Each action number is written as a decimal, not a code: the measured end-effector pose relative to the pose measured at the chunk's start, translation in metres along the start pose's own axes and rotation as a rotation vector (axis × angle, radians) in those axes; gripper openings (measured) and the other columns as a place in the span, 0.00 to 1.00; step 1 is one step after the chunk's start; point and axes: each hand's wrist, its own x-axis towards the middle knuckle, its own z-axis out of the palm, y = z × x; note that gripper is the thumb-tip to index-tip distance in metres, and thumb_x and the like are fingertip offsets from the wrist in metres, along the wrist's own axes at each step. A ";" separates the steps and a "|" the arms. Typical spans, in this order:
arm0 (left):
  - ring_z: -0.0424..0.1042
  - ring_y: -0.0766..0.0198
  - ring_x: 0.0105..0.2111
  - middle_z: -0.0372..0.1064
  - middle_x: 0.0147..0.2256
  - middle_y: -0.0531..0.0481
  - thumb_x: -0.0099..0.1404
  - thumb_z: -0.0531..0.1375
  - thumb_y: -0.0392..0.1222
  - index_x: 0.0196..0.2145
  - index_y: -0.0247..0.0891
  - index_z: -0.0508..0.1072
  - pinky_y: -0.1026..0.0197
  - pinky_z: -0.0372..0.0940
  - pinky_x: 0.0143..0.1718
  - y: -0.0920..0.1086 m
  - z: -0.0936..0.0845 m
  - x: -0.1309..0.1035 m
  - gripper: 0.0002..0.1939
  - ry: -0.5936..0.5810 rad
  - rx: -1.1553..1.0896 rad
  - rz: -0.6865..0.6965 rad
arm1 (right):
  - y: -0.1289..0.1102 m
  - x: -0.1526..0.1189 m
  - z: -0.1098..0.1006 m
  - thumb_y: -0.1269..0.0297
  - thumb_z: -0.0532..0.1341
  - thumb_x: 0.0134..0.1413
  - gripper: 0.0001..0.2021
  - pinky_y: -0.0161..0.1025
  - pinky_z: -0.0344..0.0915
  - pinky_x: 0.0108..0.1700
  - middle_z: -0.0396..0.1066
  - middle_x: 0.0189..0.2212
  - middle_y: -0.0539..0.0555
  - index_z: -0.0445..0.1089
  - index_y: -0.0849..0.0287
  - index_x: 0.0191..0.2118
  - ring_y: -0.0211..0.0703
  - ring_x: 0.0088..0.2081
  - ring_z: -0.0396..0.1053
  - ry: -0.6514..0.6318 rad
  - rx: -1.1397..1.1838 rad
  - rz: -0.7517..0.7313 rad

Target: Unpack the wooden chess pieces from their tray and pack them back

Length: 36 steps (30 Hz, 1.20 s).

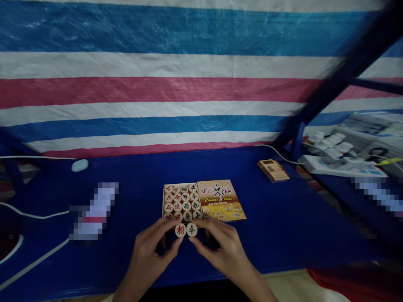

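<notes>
Between thumb and fingers of my left hand (153, 245) is a round Chinese chess piece with a red character (180, 230). My right hand (222, 243) pinches a second piece with a black character (192, 230). The two pieces are side by side, faces toward me, their edges touching or nearly so. Just beyond them lies an open box (163, 199) filled with rows of pieces, red characters on the left and black on the right. Its front edge is hidden by my hands. Against the box's right side rests the printed "Chinese chess" lid (225, 197).
On the blue table (151, 167) a small brown carton (273, 170) lies at the back right and a pale blue rounded case (79, 165) at the back left. A power strip (343, 166) and white plugs are on the right. White cables (34, 262) cross the left side.
</notes>
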 end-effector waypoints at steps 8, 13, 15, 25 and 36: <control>0.71 0.71 0.28 0.75 0.41 0.53 0.68 0.62 0.35 0.55 0.48 0.72 0.66 0.71 0.30 0.002 -0.001 0.001 0.19 -0.003 -0.003 -0.003 | 0.001 -0.001 0.000 0.63 0.65 0.61 0.16 0.37 0.70 0.35 0.76 0.35 0.48 0.70 0.50 0.54 0.36 0.31 0.71 -0.008 0.030 0.025; 0.70 0.71 0.27 0.75 0.42 0.52 0.67 0.63 0.36 0.53 0.48 0.73 0.66 0.69 0.27 0.006 -0.002 0.003 0.17 0.006 -0.053 -0.035 | -0.002 0.003 0.000 0.64 0.65 0.61 0.16 0.38 0.70 0.37 0.74 0.34 0.48 0.70 0.51 0.54 0.37 0.31 0.70 -0.008 0.034 0.016; 0.70 0.71 0.28 0.74 0.44 0.51 0.68 0.63 0.36 0.53 0.48 0.73 0.65 0.69 0.28 0.006 -0.002 0.004 0.17 0.038 -0.038 -0.044 | -0.003 0.007 -0.002 0.63 0.65 0.62 0.14 0.39 0.70 0.37 0.73 0.33 0.48 0.71 0.51 0.52 0.38 0.32 0.70 0.007 0.001 0.015; 0.72 0.57 0.48 0.73 0.48 0.51 0.69 0.63 0.43 0.51 0.49 0.76 0.51 0.70 0.49 -0.016 -0.019 0.062 0.13 0.147 0.326 -0.037 | 0.008 0.075 -0.016 0.57 0.59 0.67 0.13 0.43 0.69 0.43 0.72 0.41 0.55 0.73 0.53 0.53 0.46 0.42 0.71 -0.034 -0.295 0.029; 0.70 0.55 0.54 0.72 0.52 0.49 0.71 0.60 0.40 0.52 0.48 0.75 0.46 0.69 0.55 -0.040 -0.010 0.086 0.13 0.018 0.302 0.011 | 0.032 0.095 0.000 0.59 0.60 0.65 0.11 0.46 0.66 0.45 0.72 0.39 0.56 0.75 0.57 0.49 0.48 0.41 0.68 -0.080 -0.417 -0.028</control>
